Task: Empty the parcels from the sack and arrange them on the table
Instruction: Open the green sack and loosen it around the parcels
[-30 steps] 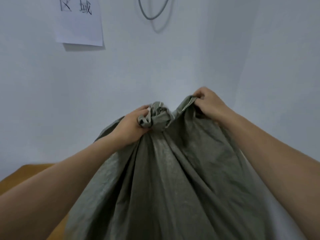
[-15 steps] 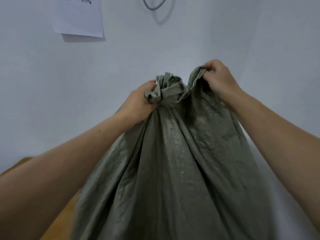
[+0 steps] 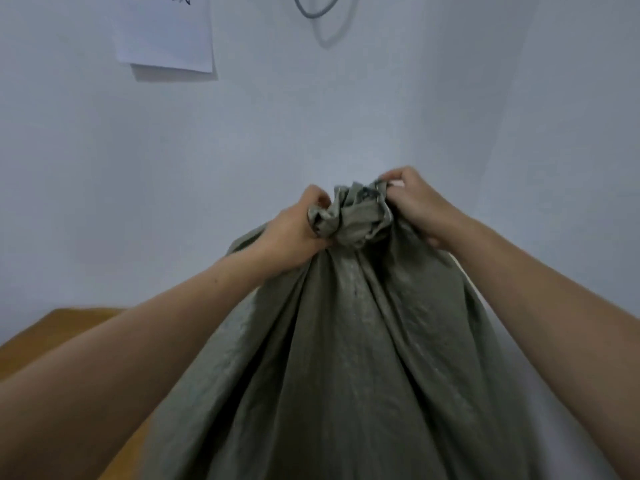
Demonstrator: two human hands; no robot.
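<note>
As seen from nearest, two bare forearms enter from the bottom corners: left forearm (image 3: pixel 121 368) from 8 o'clock, right forearm (image 3: pixel 554 306) from 4 o'clock, both angled twd frame centre.

Item 1: sack (image 3: pixel 346 358), grey-green woven cloth, matte w/ slight sheen. Fills 6 o'clock to centre, betw. the forearms. Body hangs in long vertical folds and widens downward; lower end cut off by bottom edge. Contents hidden by the cloth. Upper end gathered into a crumpled bunch just above centre.

Item 2: left hand (image 3: pixel 294 237), at 11 o'clock of the sack body. Fingers curled tight round the left side of the bunch, thumb side up, cloth bulging out of the fist.

Item 3: right hand (image 3: pixel 419 206), at 1 o'clock of the sack body. Fingers and thumb pinch the right edge of the bunch, a little higher than the left. Hands close together, only bunched cloth betw. them.

Item 4: table (image 3: pixel 52 334), orange-brown wood top, at 8 o'clock, partly under the left forearm and sack.

Item 5: wall (image 3: pixel 138 168), pale grey-white, behind everything; corner line at approx. 1 o'clock.

Item 6: paper sheet (image 3: pixel 166 36), white, on the wall at 11 o'clock, dark marks along its top, cropped.

Item 7: cable (image 3: pixel 315 8), grey loop, at 12 o'clock, w/ shadow on the wall.
</note>
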